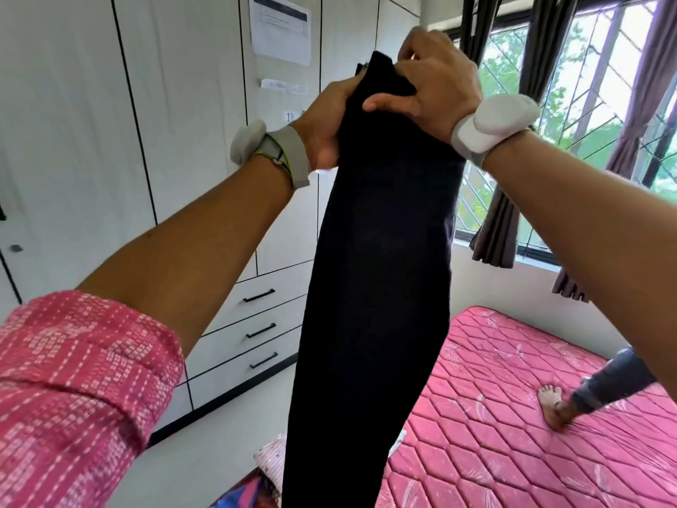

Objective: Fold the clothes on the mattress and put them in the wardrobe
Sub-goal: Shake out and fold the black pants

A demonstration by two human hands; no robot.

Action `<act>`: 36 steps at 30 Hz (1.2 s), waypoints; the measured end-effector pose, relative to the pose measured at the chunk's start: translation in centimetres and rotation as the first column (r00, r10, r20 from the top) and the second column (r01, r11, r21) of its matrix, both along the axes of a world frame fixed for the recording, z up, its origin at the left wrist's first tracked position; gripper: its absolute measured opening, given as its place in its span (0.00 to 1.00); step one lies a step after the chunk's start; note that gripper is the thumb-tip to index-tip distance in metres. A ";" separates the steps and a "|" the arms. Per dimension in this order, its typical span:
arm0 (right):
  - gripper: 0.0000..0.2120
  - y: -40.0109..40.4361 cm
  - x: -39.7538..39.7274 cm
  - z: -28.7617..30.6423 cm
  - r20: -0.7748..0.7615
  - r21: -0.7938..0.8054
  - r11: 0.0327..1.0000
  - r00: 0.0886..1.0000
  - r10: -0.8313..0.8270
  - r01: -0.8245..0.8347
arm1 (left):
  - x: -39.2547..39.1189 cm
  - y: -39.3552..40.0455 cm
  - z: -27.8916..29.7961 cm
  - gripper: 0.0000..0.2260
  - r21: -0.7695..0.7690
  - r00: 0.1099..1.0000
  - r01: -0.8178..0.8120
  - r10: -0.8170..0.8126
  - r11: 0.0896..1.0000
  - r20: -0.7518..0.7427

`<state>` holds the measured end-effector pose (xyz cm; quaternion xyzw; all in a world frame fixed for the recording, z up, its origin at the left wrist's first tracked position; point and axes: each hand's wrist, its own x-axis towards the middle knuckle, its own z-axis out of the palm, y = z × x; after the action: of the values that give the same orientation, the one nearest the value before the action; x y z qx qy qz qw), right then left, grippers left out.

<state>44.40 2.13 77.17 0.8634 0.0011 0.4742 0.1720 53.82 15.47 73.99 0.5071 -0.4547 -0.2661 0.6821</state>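
A long black garment [377, 273], folded lengthwise, hangs straight down in the middle of the head view. My left hand [329, 126] grips its upper left edge. My right hand [436, 86] pinches the top edge from the right, thumb across the cloth. Both arms are raised in front of me. The pink quilted mattress [513, 416] lies low on the right. The white wardrobe [176, 122] fills the left, doors closed. More clothes [267, 460], light and patterned, peek out at the bottom behind the garment.
Three drawers with black handles [260, 330] sit low in the wardrobe. A person's foot and dark trouser leg [571, 397] rest on the mattress at right. A barred window with dark curtains [571, 104] is behind. Papers [280, 27] are stuck on a wardrobe door.
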 end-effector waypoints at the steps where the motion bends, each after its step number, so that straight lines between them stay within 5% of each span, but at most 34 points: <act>1: 0.41 0.0 0.2 0.1 -0.024 0.065 0.997 0.999 0.038 -0.036 | 0.3 0.0 -0.1 0.23 -0.037 0.999 0.006 -0.008 0.999 -0.031; 4: 0.42 0.7 0.7 0.8 -0.130 0.200 0.978 0.988 0.089 -0.061 | 0.8 -0.2 -0.9 0.31 -0.131 0.998 -0.028 0.020 0.991 -0.057; 7: 0.36 2.3 0.5 1.0 -0.129 0.142 0.990 0.992 0.013 0.005 | 0.6 0.1 -1.4 0.32 -0.218 0.968 -0.251 0.249 0.943 -0.034; 9: 0.33 3.1 0.4 1.1 -0.070 0.075 0.996 0.996 -0.047 0.052 | 0.6 0.9 -2.4 0.22 -0.316 0.877 -0.444 0.479 0.838 0.037; 11: 0.33 3.6 0.4 1.2 -0.016 -0.002 0.997 0.997 -0.080 0.080 | 0.4 1.9 -4.7 0.10 -0.430 0.817 -0.444 0.553 0.786 0.165; 14: 0.35 4.0 1.0 1.5 0.003 -0.048 0.998 0.999 -0.033 0.033 | 0.9 3.0 -8.7 0.13 -0.430 0.807 -0.386 0.525 0.816 0.272; 17: 0.33 4.8 1.4 1.6 -0.003 0.057 0.993 0.994 0.106 -0.106 | 0.8 3.5 -12.2 0.25 -0.345 0.843 -0.442 0.515 0.828 0.158; 20: 0.33 5.4 1.8 1.8 -0.024 0.092 0.983 0.986 0.164 -0.162 | 0.5 3.3 -14.2 0.16 -0.254 0.881 -0.443 0.470 0.860 0.056; 25: 0.31 5.3 1.4 0.8 -0.089 0.048 0.992 0.989 0.117 -0.113 | -0.6 2.9 -10.3 0.10 -0.356 0.928 -0.368 0.363 0.859 -0.084; 29: 0.29 5.0 0.5 0.4 0.014 -0.282 0.959 0.999 -0.035 0.038 | -1.7 1.7 -8.2 0.08 -0.396 0.932 -0.361 0.347 0.844 -0.109; 32: 0.18 5.2 1.5 -0.9 -0.018 -0.689 0.722 0.998 0.063 -0.058 | -2.5 1.2 -7.4 0.10 -0.403 0.926 -0.376 0.360 0.835 -0.117; 34: 0.20 4.8 1.9 -1.7 -0.104 -0.770 0.630 0.994 0.039 -0.106 | -3.1 1.2 -7.5 0.13 -0.384 0.914 -0.403 0.390 0.831 -0.114; 36: 0.24 5.1 1.7 -2.1 -0.119 -0.764 0.643 0.991 -0.068 -0.047 | -3.4 1.3 -8.2 0.13 -0.347 0.912 -0.399 0.405 0.849 -0.059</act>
<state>46.15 7.19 75.05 0.7402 0.2080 0.3679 0.5229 50.39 16.74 65.81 0.4629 -0.3843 -0.0277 0.7983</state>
